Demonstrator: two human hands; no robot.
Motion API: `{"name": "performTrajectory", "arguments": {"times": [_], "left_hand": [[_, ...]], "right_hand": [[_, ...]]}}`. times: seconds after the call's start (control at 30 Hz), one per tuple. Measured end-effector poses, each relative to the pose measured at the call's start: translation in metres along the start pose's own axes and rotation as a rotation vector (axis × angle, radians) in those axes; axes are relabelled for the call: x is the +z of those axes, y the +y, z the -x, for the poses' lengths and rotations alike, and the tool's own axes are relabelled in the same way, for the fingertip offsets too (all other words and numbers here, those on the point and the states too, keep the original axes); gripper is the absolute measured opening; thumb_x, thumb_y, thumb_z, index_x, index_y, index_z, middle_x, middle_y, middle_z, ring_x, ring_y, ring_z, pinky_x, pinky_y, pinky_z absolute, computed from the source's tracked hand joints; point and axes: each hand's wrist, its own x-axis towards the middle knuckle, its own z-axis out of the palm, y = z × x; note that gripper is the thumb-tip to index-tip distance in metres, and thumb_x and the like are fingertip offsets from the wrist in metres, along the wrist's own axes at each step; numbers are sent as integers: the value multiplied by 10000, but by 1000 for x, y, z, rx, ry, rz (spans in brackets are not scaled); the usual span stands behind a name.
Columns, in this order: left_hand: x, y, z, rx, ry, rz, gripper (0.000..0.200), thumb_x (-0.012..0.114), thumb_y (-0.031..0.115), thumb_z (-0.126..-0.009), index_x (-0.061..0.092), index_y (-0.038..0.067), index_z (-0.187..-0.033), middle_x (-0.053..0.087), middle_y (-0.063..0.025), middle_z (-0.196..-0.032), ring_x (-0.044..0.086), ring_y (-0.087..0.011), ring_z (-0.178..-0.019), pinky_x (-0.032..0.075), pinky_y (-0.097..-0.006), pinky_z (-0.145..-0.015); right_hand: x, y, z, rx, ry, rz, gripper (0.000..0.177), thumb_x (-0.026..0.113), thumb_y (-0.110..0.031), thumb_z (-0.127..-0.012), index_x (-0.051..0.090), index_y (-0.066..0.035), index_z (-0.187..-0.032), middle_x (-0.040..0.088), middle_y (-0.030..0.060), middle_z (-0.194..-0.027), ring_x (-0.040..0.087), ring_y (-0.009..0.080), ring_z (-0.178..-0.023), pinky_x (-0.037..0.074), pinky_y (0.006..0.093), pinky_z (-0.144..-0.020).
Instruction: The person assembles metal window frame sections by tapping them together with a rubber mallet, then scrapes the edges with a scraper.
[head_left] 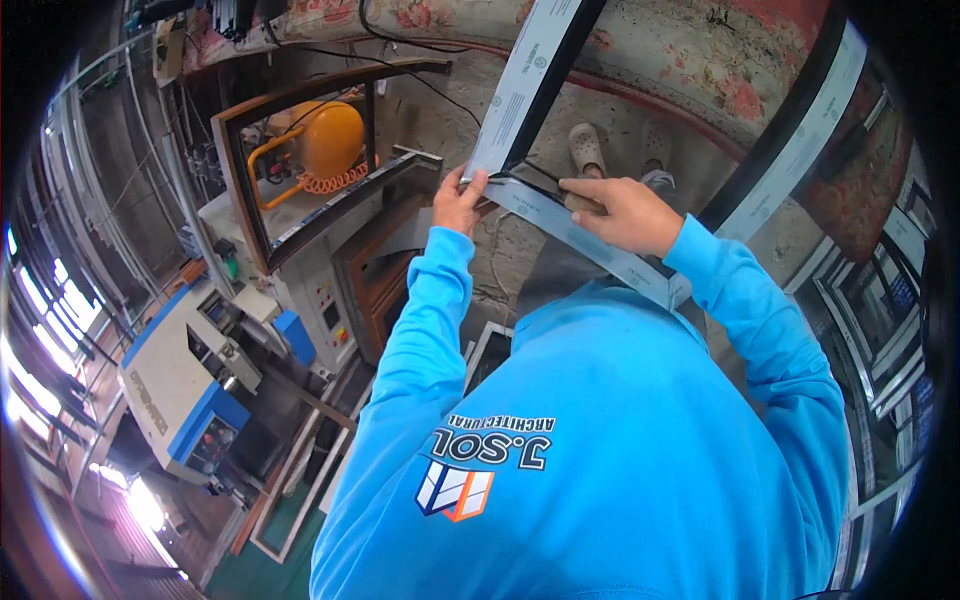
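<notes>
In the head view, a dark window-type frame (575,232) covered with white printed protective film lies across my lap, one corner pointing away to the left. My left hand (459,205) is closed on that corner, thumb on top. My right hand (632,215) is wrapped around a brown-handled tool (584,204), just above the frame's near bar. From the handle a thin dark shaft seems to run toward the corner; its tip and exact kind are not clear.
A brown frame (240,190) stands at the left, with an orange air tank (332,138) and coiled hose behind it. A white and blue machine (165,375) is lower left. Floral-patterned padding (660,60) lies at the top. Several frames (880,320) lean at the right.
</notes>
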Motion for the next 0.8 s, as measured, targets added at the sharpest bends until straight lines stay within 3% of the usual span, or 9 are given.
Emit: {"name": "performTrajectory", "arguments": {"times": [0.07,0.3,0.4,0.47,0.53,0.6,0.67,0.7,0.8], "left_hand": [[-1,3,-4,-17,-41,-9,643,739,291,-914,436,-16,-1391,627,-127,-1166,643,-259,-1062,555,-489,-919],[-15,-1,-20,-7,-138,-8,643,754,249,-900,424,-47,-1365,638,-150,-1155,667,-249,-1023,593,-434,-879],[-20,-5,-27,2,-168,-36,641,753,248,-901,425,-60,-1357,638,-163,-1163,668,-250,-1031,602,-410,-858],[-22,-5,-32,-18,-184,1,655,819,216,-842,472,-39,-1335,632,-162,-1169,675,-236,-987,619,-359,-799],[-24,-7,-29,14,-197,-54,622,776,274,-879,480,-28,-1335,630,-157,-1179,672,-248,-1002,612,-383,-814],[-26,-14,-28,55,-193,-79,597,732,332,-916,487,-17,-1334,628,-152,-1188,669,-259,-1017,605,-408,-828],[-36,-29,-29,-200,-229,505,594,576,471,-986,492,4,-1344,635,-137,-1199,656,-293,-1050,571,-470,-874],[-35,-31,-26,-208,-201,487,559,482,498,-1013,528,41,-1332,645,-129,-1204,644,-317,-1069,538,-501,-893],[-30,-36,-25,-157,-174,477,444,545,407,-998,583,73,-1287,653,-126,-1181,649,-306,-1051,545,-494,-870]], "right_hand": [[-2,-12,-5,26,-28,-87,467,626,-230,-907,594,-24,-1325,679,261,-1115,658,399,-1038,509,438,-934],[-12,-49,-18,147,-77,-3,481,626,-236,-890,601,-27,-1323,682,257,-1130,657,389,-1072,501,430,-959],[-23,-80,-22,407,-212,-55,489,594,-219,-952,529,-11,-1389,681,123,-921,648,178,-681,546,325,-609],[-22,-81,-24,448,-236,-129,496,584,-238,-966,515,-23,-1407,633,92,-857,621,157,-645,523,308,-560],[-19,-76,-19,488,-258,-200,503,574,-258,-979,501,-36,-1424,585,61,-793,594,136,-610,499,291,-512],[-8,-62,-9,553,-136,-569,514,562,-298,-997,481,-62,-1447,510,20,-743,550,108,-561,464,271,-470],[-3,-48,5,445,-103,-553,514,569,-311,-1001,484,-65,-1444,537,22,-753,546,97,-546,446,250,-460],[-3,-46,11,446,-47,-545,518,581,-318,-1000,487,-55,-1436,536,28,-748,545,104,-535,444,262,-446],[0,-36,29,490,2,-551,508,588,-267,-1004,466,-54,-1448,534,35,-750,546,115,-527,447,272,-432]]}}
